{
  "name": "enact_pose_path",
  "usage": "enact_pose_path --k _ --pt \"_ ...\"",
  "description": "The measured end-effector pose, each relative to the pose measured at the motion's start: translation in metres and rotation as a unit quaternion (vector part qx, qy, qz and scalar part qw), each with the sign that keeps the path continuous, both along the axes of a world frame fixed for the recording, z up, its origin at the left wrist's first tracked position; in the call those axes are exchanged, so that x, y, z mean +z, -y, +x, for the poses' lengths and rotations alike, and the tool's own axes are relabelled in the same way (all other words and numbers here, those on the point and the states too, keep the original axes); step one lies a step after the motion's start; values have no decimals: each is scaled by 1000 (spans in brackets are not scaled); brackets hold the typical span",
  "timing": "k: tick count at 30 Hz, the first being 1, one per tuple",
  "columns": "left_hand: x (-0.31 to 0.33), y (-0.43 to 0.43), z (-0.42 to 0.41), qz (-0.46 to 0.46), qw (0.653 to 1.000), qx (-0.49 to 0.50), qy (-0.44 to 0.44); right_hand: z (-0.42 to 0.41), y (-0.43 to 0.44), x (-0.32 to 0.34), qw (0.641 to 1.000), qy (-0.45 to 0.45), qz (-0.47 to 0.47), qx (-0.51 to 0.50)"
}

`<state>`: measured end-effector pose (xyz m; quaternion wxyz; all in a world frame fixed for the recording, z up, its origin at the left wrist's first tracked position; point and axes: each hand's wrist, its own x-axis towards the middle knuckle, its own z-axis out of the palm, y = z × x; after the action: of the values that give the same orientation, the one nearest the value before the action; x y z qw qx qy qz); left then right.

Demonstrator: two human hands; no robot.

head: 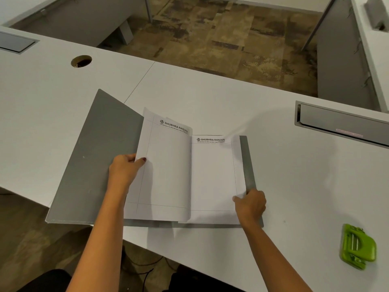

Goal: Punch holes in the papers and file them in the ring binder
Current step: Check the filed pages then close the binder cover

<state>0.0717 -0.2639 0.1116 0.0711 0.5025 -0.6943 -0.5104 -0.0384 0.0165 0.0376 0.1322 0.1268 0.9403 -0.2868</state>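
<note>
Here, a person's left hand [124, 170] clamps its grip on a lifted sheaf of papers [166, 171], while the right hand [250, 204] pinches the lower sheets' corner, apparently steadying them in the open grey ring binder [88, 165] on the bench [210, 91]; a green hole punch [357, 246] lies well apart.
</note>
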Motion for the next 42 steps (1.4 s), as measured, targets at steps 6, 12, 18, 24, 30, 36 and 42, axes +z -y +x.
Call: enact_pose_path --k 6,12,18,24,30,36,42 --pt "0 -3 -1 -6 1000 -4 -3 2 -7 14 998 -60 -9 6" --pt "5 -8 -1 -12 1000 -8 -7 3 -15 22 996 -84 -17 7" --pt "7 -13 0 -18 1000 -9 -12 6 -16 33 991 -125 -31 24" --pt "11 -15 1 -28 1000 -10 -8 -1 -19 49 989 -77 -128 -12" --pt "13 -20 0 -38 999 -11 -9 -5 -26 54 978 21 -203 -55" --pt "17 -35 -4 -75 997 -21 -9 -4 -26 56 956 77 -274 -68" --pt "25 -61 -8 -150 985 -56 -62 6 -11 70 929 109 -352 -25"
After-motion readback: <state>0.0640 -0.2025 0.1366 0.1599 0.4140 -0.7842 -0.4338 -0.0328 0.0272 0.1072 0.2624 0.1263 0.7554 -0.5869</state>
